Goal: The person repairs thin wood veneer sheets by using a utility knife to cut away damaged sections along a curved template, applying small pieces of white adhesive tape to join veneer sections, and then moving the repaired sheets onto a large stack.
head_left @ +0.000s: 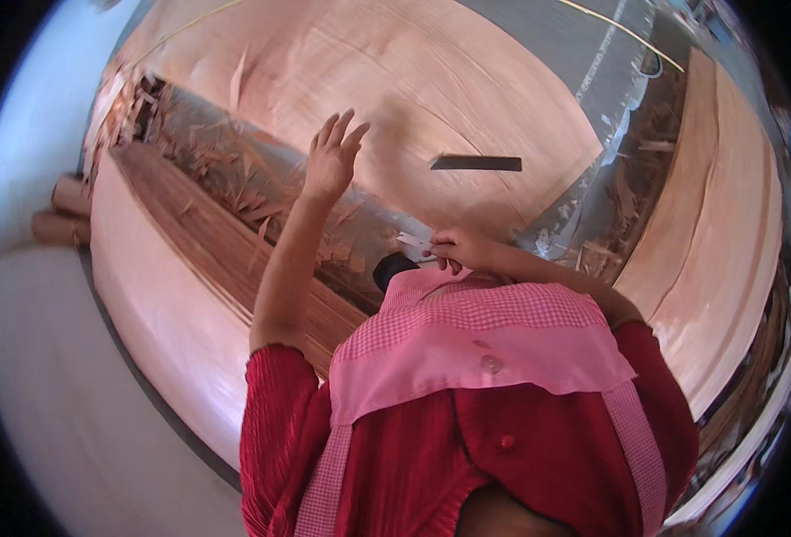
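My left hand (331, 159) is raised at the near side of a large pale veneer sheet (378, 63), fingers apart, with nothing in it. A dark straight strip (494, 165) lies on that sheet, right of my left hand. My right hand (458, 246) is held near my pink apron, its fingers curled on a small pale flat item (413, 242), which I cannot make out clearly.
Long veneer stacks stand at my left (167, 295) and right (709, 233). Wood shavings (216, 188) fill the spaces beside the sheet. Short brown rolls (60, 228) lie by the wall at the far left. A thin pale cord (619, 29) crosses the upper right.
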Demonstrator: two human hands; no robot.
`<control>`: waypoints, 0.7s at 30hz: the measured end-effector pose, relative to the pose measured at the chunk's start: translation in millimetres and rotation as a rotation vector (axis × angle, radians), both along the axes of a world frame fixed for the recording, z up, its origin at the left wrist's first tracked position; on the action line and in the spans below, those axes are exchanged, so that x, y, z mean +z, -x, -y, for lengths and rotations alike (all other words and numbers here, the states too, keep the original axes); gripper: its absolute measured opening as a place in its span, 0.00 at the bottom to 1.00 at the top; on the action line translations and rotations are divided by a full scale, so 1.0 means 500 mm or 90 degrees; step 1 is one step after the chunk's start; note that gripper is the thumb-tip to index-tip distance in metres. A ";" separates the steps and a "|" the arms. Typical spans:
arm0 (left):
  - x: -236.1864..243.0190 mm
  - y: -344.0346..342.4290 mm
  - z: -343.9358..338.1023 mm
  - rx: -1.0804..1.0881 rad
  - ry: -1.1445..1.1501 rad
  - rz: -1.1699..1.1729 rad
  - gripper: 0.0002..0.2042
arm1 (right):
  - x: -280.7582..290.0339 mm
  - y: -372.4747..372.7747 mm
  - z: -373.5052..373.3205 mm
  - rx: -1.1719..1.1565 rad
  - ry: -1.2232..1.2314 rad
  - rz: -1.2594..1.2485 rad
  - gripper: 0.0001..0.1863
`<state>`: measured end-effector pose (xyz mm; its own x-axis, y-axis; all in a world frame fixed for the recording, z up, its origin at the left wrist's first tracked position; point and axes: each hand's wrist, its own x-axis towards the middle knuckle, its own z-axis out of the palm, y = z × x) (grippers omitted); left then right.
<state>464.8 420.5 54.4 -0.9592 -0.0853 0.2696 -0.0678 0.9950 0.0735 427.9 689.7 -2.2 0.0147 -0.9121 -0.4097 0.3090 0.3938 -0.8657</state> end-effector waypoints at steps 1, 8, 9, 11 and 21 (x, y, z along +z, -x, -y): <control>-0.021 0.046 0.037 -0.062 0.030 0.029 0.18 | 0.003 0.008 0.005 -0.045 -0.028 0.004 0.11; -0.137 0.163 0.150 -0.301 -0.026 0.007 0.23 | 0.000 -0.058 0.069 -0.354 -0.189 0.056 0.11; -0.143 0.163 0.150 -0.303 -0.023 0.011 0.23 | 0.004 -0.073 0.084 -0.413 -0.210 0.077 0.11; -0.153 0.162 0.153 -0.299 -0.011 0.018 0.24 | 0.006 -0.094 0.121 -0.484 -0.221 0.073 0.11; -0.157 0.165 0.180 -0.338 -0.084 0.008 0.23 | 0.041 0.057 0.401 -0.812 -0.183 -0.065 0.12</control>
